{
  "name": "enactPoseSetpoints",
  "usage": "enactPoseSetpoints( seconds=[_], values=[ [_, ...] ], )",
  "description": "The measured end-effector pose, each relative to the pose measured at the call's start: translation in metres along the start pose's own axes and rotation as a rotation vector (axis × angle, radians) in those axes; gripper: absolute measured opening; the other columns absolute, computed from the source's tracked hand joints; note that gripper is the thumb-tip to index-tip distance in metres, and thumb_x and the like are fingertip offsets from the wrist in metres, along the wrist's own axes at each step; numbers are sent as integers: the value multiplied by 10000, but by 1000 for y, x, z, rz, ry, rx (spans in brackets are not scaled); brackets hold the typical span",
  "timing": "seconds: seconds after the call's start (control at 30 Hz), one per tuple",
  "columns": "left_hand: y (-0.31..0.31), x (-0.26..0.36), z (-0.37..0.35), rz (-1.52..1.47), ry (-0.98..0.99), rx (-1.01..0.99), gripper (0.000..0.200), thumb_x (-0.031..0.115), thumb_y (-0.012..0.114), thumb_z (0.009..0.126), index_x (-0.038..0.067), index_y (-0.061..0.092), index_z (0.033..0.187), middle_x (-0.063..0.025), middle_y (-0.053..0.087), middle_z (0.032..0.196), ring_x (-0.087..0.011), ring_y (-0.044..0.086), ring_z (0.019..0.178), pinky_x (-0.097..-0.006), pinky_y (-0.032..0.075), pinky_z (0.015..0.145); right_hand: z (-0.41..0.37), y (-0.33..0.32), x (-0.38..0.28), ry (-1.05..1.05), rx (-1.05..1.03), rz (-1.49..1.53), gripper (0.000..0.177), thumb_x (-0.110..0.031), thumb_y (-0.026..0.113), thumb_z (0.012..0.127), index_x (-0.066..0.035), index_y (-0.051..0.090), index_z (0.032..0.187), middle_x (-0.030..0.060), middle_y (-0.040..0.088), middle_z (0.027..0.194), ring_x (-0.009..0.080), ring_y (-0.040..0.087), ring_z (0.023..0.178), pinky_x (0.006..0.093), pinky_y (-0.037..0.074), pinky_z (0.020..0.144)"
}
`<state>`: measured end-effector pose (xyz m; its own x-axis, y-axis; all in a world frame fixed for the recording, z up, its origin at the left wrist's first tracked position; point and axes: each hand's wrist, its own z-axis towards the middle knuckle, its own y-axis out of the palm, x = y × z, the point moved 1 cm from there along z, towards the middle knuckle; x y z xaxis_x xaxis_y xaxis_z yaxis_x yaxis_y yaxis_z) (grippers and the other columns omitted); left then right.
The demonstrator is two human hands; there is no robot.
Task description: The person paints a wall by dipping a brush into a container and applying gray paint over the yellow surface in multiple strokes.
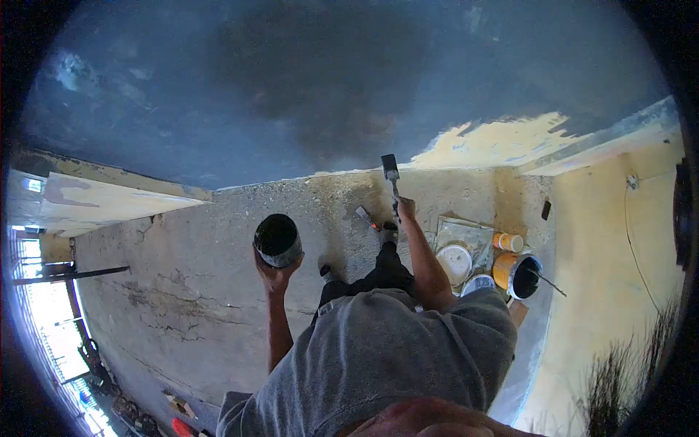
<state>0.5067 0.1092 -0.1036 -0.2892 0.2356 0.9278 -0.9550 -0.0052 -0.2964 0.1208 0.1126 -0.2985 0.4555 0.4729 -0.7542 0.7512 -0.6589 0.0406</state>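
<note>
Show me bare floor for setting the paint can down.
Free: concrete floor between the grey wall and cracks, left of the paint can. Crowded: right of the right forearm, around the orange bucket and orange-white tub; a scraper lies by the right shoe.

The can [278, 242] partly hides the left of 2 hands [274, 276]; the red thing [183, 427] is indistinct.

The left grip [276, 273] holds a dark-mouthed pot [278, 240], the right grip [405, 210] a dark-headed brush [391, 172].
</note>
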Motion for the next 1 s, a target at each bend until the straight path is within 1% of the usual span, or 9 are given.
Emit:
enactPoseSetpoints(
  seconds=[0.1, 0.17, 0.27, 0.37, 0.43, 0.77, 0.87, 0.97, 1.0],
  values=[
    [32, 81, 13, 55, -182, 38, 803, 190, 880, 515, 39, 487, 1198, -105, 586, 1111, -235, 571, 1004, -361, 454, 888, 38, 8, -24, 3, 9, -71, 319, -314, 517, 924, -92, 510, 695, 10, 472, 546, 115, 481, 430, 273, 351, 344],
    [33, 40, -1, 93, -207, -7, 993, 461, 841, 593, 84, 333, 1359, -126, 502, 1247, -301, 558, 1086, -437, 534, 858, 62, 20, -42, 49, 8, -111, 312, -298, 529, 920, -92, 511, 686, 7, 479, 551, 117, 497, 434, 283, 374, 349],
    [52, 57, -5, -151, -277, 212, 814, 190, 879, 518, 25, 492, 1214, -112, 586, 1133, -239, 580, 1005, -374, 465, 888, 80, 29, -58, -190, 52, -71, 303, -265, 537, 920, -78, 530, 682, 45, 527, 568, 194, 538, 459, 327, 419, 394],
    [62, 62, 4, -177, -201, 197, 804, 192, 878, 521, 23, 501, 1210, -115, 586, 1137, -238, 586, 1002, -374, 472, 881, 57, 33, -82, -883, 70, -617, 264, -205, 530, 914, -44, 560, 707, 104, 572, 602, 295, 581, 541, 393, 468, 497],
    [70, 74, 17, 16, -219, 108, 835, 198, 880, 521, 22, 481, 1233, -118, 585, 1135, -236, 585, 999, -372, 474, 877, 40, 29, -68, -1115, 55, -542, 394, -320, 545, 921, -36, 546, 648, 20, 522, 531, 113, 496, 447, 297, 392, 453],
    [75, 88, 39, 268, -154, 100, 917, 216, 894, 499, 24, 441, 1272, -127, 559, 1177, -255, 552, 1065, -387, 443, 937, 37, 22, -35, -32, 24, -91, 463, -404, 560, 899, -64, 520, 588, 9, 453, 464, 101, 442, 369, 283, 333, 337],
    [67, 63, 19, 99, -241, 164, 930, 211, 895, 491, 24, 438, 1279, -130, 550, 1191, -254, 542, 1086, -387, 443, 941, 164, 43, 30, -727, 181, -454, 456, -406, 570, 890, -76, 520, 579, 2, 455, 470, 106, 434, 366, 292, 340, 341],
    [63, 61, 10, 255, -201, 175, 923, 194, 894, 487, 29, 443, 1275, -125, 552, 1191, -254, 555, 1068, -385, 455, 934, 49, 52, -96, -361, 34, -46, 441, -394, 566, 894, -82, 533, 584, -13, 455, 474, 111, 418, 361, 299, 311, 337],
    [72, 84, 10, 247, -263, 192, 924, 191, 894, 483, 32, 445, 1274, -124, 552, 1189, -255, 557, 1063, -387, 459, 931, 44, 48, -83, -608, -33, -210, 430, -390, 578, 886, -68, 549, 602, -10, 475, 488, 116, 436, 388, 305, 336, 369]
  ],
)
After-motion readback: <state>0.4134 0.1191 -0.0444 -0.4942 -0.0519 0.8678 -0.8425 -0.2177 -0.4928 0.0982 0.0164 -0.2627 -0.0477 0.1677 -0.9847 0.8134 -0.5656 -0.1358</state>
